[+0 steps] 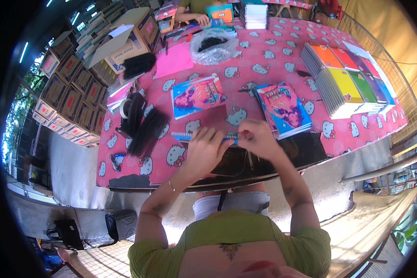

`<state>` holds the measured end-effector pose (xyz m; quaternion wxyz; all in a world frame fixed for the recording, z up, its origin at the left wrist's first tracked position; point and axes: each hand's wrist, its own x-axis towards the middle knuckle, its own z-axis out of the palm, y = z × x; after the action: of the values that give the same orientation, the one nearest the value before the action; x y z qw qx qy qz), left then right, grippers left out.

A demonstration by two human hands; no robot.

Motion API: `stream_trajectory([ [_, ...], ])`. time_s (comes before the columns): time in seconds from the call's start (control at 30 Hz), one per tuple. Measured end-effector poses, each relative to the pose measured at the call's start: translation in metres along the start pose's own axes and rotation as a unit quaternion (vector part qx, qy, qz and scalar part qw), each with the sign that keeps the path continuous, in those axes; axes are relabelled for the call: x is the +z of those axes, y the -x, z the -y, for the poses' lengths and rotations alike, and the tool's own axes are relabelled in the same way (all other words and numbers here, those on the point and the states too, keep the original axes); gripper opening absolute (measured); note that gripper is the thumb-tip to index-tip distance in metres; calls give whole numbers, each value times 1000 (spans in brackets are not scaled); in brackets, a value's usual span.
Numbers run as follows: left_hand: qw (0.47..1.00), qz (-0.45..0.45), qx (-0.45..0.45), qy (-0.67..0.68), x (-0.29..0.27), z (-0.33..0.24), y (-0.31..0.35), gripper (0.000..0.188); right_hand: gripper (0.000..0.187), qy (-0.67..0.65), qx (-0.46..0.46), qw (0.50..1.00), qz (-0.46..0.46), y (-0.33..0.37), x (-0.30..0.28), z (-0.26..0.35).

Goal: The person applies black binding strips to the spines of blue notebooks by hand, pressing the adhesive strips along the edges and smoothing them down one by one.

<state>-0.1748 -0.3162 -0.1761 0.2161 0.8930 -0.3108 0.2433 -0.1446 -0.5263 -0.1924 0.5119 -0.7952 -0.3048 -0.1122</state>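
Observation:
A blue-covered notebook [182, 136] lies at the table's near edge, its spine turned away from me and a row of spiral loops along it. My left hand [205, 147] is closed over its middle, thumb toward the right. At the right end of the spine, my right hand [259, 139] pinches the end of the spiral coil; the fingers hide most of that tip. Beyond my hands lies a pink-and-blue illustrated notebook [198, 96]. To the right of my right hand stands a stack of similar notebooks [284, 109].
Bunches of black spiral coils [149, 132] lie at left beside a black tape dispenser [133, 111]. A plastic bag [214, 46] holds more coils. Stacked colourful notebooks [343, 85] fill the right side. Cartons [69, 88] are piled at left. Another person's hand [202, 19] shows across the table.

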Motion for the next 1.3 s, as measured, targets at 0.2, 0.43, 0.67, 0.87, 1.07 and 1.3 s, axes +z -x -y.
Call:
stream_trajectory([
  [0.2,998,23,46,45,-18,11,-5,22,19,-66,30,991,-109,11,16,12],
  [0.43,980,-106,-15,170,-54,56,-70,24,37,-150,46,987,42,26,-24,26],
  [0.67,974,11,-123,189,0,176,-28,31,36,-107,92,987,71,34,-17,15],
  [0.87,991,42,64,-110,35,185,8,41,25,-21,114,983,-140,47,-39,17],
  [1.07,986,-7,54,-157,50,196,13,39,22,224,-123,887,-386,51,-77,33],
  [1.3,954,-138,0,-267,-11,160,-25,15,50,349,64,934,-48,61,-50,-87],
])
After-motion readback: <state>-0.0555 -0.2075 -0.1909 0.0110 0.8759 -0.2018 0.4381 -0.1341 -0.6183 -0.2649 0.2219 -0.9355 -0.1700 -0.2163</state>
